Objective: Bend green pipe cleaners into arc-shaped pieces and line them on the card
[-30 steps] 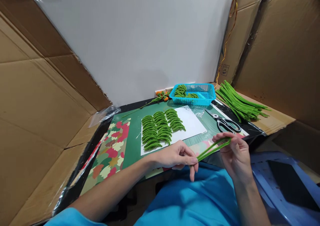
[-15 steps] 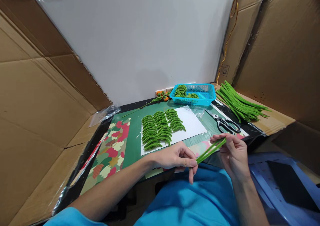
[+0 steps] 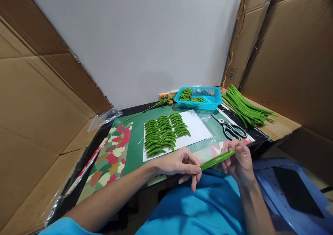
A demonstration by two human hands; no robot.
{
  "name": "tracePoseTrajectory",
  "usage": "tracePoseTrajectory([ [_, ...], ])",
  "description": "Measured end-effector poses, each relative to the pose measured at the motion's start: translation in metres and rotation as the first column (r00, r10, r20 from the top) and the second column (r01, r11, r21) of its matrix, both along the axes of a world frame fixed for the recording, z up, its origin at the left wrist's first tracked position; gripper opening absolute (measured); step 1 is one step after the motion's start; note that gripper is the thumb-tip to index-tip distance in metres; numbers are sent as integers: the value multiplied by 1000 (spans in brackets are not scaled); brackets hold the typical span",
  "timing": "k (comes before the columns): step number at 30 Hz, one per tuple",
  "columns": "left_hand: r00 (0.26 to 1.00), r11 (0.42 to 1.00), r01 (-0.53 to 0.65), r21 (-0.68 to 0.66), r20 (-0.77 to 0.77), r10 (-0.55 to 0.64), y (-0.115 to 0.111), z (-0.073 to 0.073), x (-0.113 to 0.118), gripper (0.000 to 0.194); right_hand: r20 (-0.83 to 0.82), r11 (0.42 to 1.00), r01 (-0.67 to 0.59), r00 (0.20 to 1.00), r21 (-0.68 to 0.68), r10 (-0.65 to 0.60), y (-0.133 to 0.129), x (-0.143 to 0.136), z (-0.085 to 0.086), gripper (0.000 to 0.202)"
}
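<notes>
Lower right of centre, the left hand (image 3: pixel 179 163) pinches one end of the green stems (image 3: pixel 217 161), the right hand (image 3: pixel 240 161) the other; an even, gentle pull should align them best.

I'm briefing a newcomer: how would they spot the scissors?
On the green mat, find the white paper. The scissors lie between it and the green pipe-cleaner bundle. Unlike either, they have metal blades and black looped handles.
</notes>
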State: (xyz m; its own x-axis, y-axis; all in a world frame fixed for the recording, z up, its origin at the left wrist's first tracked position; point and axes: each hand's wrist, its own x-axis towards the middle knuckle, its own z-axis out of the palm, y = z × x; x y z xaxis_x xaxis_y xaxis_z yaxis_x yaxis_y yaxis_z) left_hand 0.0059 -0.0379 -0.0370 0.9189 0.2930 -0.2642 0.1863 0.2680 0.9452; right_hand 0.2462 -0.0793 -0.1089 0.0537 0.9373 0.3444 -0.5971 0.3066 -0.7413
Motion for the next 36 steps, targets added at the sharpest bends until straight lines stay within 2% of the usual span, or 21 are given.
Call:
tracePoseTrajectory([
  [3,1000,1000,28,-1,-14,-28,0,0,1,47,35,1000,14,999,3,-14,0,8,-2,41],
  [6,996,997,73,12,-51,-72,0,4,2,45,191,999,44,980,25,-48,-4,23,3,37],
  [9,992,994,102,40,-83,-98,-1,8,2,45,409,987,130,899,97,-159,-13,38,13,27],
  [11,991,992,108,60,-87,-102,-2,9,1,45,487,974,190,843,127,-228,-19,42,22,22],
  [15,995,992,85,95,-66,-78,-2,8,-2,47,570,956,233,768,177,-293,-26,40,33,15],
  [18,995,993,88,81,-52,-84,-2,6,-3,47,584,947,253,746,196,-320,-27,38,36,9],
  [21,991,991,127,47,-52,-125,-1,5,-2,46,551,973,185,802,139,-231,-27,38,34,13],
  [24,987,988,152,37,-47,-151,0,4,-2,45,448,999,20,893,51,-40,-25,39,29,21],
  [27,987,987,157,40,-51,-155,0,4,-2,47,397,995,-96,913,-19,96,-21,38,24,30],
  [33,987,987,147,69,-68,-142,-3,6,-3,46,372,979,-185,905,-89,205,-16,33,19,40],
  [36,987,987,143,76,-79,-137,-3,5,-4,46,373,988,-136,915,-67,151,-14,29,17,34],
])
